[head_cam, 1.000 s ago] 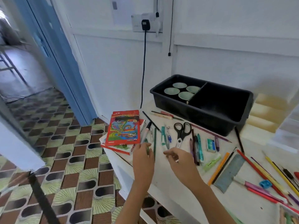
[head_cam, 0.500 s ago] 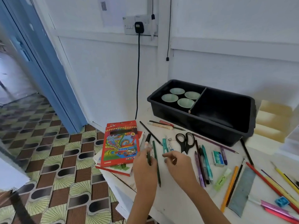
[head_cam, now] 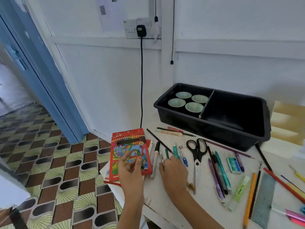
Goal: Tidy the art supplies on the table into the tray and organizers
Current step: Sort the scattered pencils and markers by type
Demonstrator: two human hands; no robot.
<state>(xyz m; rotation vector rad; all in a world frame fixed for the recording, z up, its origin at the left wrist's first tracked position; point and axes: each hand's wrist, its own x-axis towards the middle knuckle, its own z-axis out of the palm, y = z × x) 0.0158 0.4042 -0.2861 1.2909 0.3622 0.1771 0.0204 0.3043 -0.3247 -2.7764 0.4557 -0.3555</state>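
Observation:
My left hand [head_cam: 130, 169] pinches a short green pencil [head_cam: 140, 158] above the red colour pencil box [head_cam: 127, 144] at the table's left edge. Just to the right, my right hand [head_cam: 174, 172] lies low on the table. Its fingers curl round a white pen [head_cam: 161, 156] beside a dark green pencil [head_cam: 167, 153]. A black-capped marker [head_cam: 156, 154] lies between my hands. The black tray [head_cam: 212, 129] stands at the back, with several pale green cups [head_cam: 194, 106] in its left compartment. Its right compartment holds nothing.
Scissors [head_cam: 197, 149], a compass, pens, an eraser [head_cam: 233, 164], a glue tube [head_cam: 240, 189], a grey ruler [head_cam: 264, 199] and coloured pencils lie scattered to the right. The table edge [head_cam: 148, 207] drops to a tiled floor on the left. A black cable [head_cam: 141, 80] hangs down the wall.
My left hand moved left over the colour pencil box and now holds only the green pencil. The marker it held lies on the table. My view shifted left.

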